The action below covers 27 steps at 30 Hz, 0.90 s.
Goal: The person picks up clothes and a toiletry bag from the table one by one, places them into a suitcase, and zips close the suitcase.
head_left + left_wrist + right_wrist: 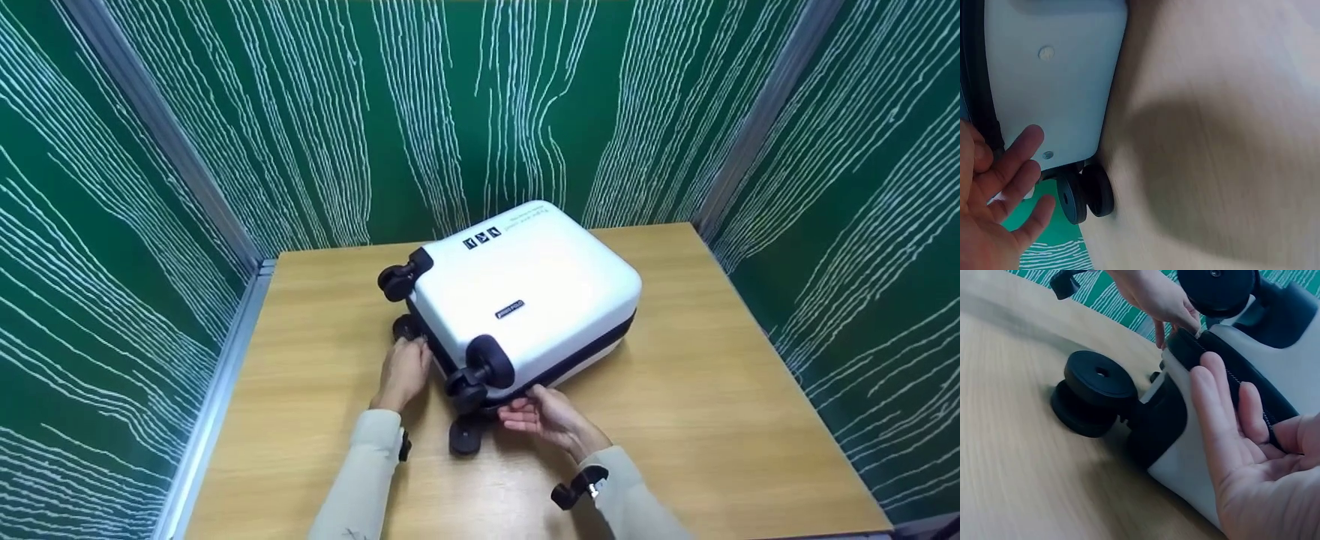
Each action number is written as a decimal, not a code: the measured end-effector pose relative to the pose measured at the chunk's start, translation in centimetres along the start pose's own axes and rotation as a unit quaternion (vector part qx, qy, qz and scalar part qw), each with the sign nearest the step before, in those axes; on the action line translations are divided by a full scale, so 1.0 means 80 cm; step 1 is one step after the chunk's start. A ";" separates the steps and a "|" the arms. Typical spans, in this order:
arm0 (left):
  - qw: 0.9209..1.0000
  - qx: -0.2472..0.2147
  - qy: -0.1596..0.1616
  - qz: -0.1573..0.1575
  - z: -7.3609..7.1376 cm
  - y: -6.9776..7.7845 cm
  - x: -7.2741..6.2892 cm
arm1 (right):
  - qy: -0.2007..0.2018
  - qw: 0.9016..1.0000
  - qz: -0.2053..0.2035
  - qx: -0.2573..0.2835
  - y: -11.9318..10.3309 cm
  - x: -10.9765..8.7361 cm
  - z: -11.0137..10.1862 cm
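Note:
A white hard-shell suitcase [540,277] with a black zipper band [577,358] lies flat, turned at an angle, its wheels toward me. My left hand [405,373] is at the band on the wheel end, between the wheels. In the left wrist view its index finger [982,156] is curled by the band and three other fingers spread loosely; I cannot tell what the thumb and index finger hold. My right hand [551,421] touches the band by the near corner, palm turned up. Its fingers [1210,399] lie loosely across the zipper, the thumb beside it.
Black caster wheels [465,435] jut out from the near corner, and another pair [397,281] sticks out at the far left. The wooden table [300,420] carries the suitcase. Green walls [510,97] with white wavy lines and metal posts [757,112] enclose it.

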<state>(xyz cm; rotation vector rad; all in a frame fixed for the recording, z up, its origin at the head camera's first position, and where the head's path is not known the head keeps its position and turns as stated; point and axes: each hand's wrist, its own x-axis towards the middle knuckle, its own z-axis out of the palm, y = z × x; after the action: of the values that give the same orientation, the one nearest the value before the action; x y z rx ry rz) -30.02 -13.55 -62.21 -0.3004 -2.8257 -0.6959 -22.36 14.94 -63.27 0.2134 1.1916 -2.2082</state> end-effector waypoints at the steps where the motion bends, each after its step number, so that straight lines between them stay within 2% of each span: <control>1: 1.000 0.001 -0.003 0.001 0.001 0.002 -0.004 | 0.002 1.000 -0.004 0.000 0.001 0.001 0.001; 5: 1.000 -0.003 -0.014 0.021 0.004 0.010 -0.019 | 0.018 1.000 -0.018 0.006 0.003 0.006 0.007; 8: 0.999 -0.010 -0.008 0.051 0.007 0.015 -0.031 | 0.036 0.999 -0.028 0.021 0.005 0.011 0.014; 10: 0.997 -0.017 0.011 0.078 0.010 0.016 -0.038 | 0.042 0.998 -0.033 0.035 0.007 0.014 0.019; 13: 0.992 -0.001 0.050 0.118 0.015 0.013 -0.050 | 0.045 0.997 -0.043 0.051 0.013 0.021 0.027; 15: 0.990 -0.007 0.069 0.125 0.016 0.012 -0.056 | 0.047 0.996 -0.048 0.058 0.016 0.024 0.032; 18: 0.991 -0.019 0.080 0.110 0.014 0.014 -0.066 | 0.044 0.996 -0.053 0.056 0.022 0.028 0.037; 20: 0.993 -0.037 0.082 0.079 0.013 0.017 -0.071 | 0.033 0.997 -0.051 0.046 0.023 0.029 0.037; 23: 0.995 -0.030 0.084 0.038 0.015 0.021 -0.074 | 0.016 0.999 -0.042 -0.007 0.017 0.026 0.030; 25: 0.996 -0.025 0.084 0.014 0.017 0.024 -0.074 | 0.030 0.998 -0.039 -0.050 0.007 0.023 0.020; 27: 0.995 -0.021 0.092 0.002 0.018 0.026 -0.075 | 0.073 0.993 -0.044 -0.077 -0.005 0.019 0.008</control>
<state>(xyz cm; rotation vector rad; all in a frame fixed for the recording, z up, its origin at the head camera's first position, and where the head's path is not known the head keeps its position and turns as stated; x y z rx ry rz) -24.04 -11.96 -64.10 -0.2354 -2.6374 -0.7436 -23.72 13.92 -63.22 0.2670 1.4689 -2.1936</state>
